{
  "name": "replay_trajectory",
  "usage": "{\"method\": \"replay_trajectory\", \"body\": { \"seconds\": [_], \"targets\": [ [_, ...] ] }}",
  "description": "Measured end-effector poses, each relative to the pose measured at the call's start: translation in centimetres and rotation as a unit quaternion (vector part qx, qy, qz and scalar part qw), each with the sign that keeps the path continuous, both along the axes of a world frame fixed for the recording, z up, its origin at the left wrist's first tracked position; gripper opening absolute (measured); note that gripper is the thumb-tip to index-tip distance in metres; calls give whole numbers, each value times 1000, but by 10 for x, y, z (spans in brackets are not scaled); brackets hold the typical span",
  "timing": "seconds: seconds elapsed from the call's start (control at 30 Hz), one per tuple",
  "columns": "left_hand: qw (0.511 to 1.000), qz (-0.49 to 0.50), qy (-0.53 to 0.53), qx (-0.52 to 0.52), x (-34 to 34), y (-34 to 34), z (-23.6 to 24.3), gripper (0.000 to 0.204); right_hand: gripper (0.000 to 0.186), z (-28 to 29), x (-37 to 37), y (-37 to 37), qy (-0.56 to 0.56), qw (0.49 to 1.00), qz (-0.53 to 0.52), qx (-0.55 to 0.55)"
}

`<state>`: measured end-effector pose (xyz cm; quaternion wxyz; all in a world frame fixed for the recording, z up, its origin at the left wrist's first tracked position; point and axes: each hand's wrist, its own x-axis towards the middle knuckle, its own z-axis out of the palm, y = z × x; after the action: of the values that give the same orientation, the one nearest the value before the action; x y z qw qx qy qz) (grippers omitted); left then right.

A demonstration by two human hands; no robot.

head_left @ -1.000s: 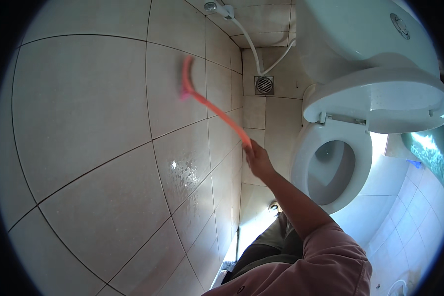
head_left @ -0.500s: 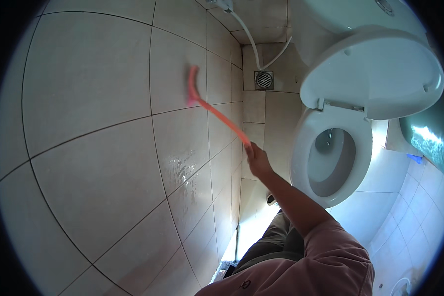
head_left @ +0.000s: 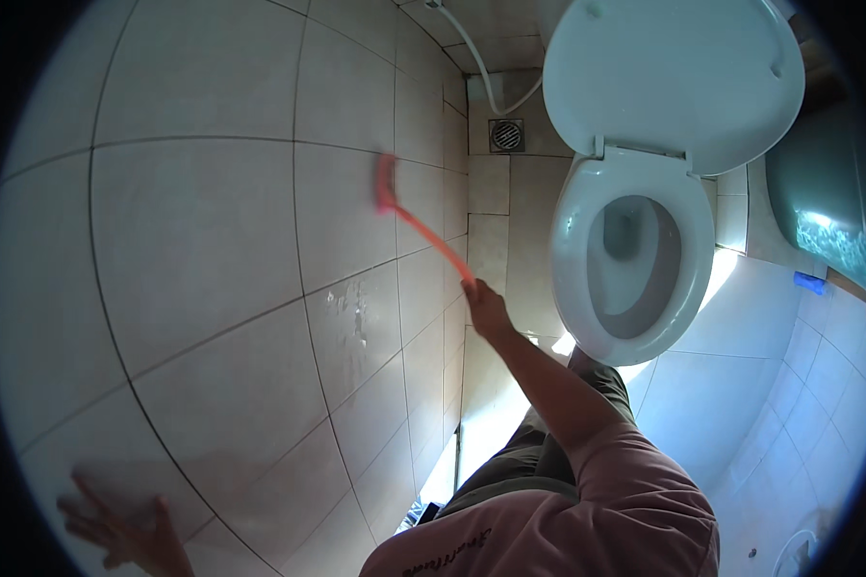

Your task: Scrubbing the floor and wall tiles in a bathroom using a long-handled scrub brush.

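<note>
A long-handled scrub brush (head_left: 435, 242), orange-pink with a brighter pink head, is in the fist of my right hand (head_left: 489, 313). Its head lies against the tiled wall (head_left: 212, 226) on the left; motion blurs the bristles. My fingers wrap round the lower end of the handle. At the lower left my left hand (head_left: 130, 534) is spread with its fingers apart, holding nothing, at the wall tiles. A wet, shiny patch (head_left: 348, 313) marks the wall below the brush head.
A white toilet (head_left: 568, 279) with its lid (head_left: 678, 82) raised stands on the right. Beyond my right hand are a square floor drain (head_left: 506, 136) and a white hose (head_left: 486, 77). A green tub-like object (head_left: 827, 188) and a small blue item (head_left: 809, 283) are at the far right.
My left hand has come into view at the lower left, fingers spread. The brush head has shifted on the wall, still held by my right hand. The view has turned slightly.
</note>
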<state>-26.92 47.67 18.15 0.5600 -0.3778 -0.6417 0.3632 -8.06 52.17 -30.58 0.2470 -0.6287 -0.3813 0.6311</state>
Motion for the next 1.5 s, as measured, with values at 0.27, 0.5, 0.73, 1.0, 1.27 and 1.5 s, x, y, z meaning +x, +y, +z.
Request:
{"method": "replay_trajectory", "body": {
  "seconds": [0.27,0.5,0.73,1.0,1.27,1.5],
  "targets": [
    [979,-117,-89,-142,-8,-107,-2,68,35,80,-3,-31,203,976,-5,-80],
    [984,-115,-6,-139,-23,-142,-22,63,34,-49,-22,-86,-56,994,-49,75],
    [982,-122,42,-137,-23,-141,-26,62,32,28,-38,-125,189,981,-47,10],
    [981,-152,-7,-118,-22,-139,-33,61,35,-34,-25,-160,-26,999,-2,-45],
    [987,-119,-1,-106,-36,-150,-31,57,26,21,-38,-218,92,989,100,58],
    [983,-147,15,-109,-35,-149,-33,56,28,4,-50,-249,39,998,39,-10]
  ]
}}
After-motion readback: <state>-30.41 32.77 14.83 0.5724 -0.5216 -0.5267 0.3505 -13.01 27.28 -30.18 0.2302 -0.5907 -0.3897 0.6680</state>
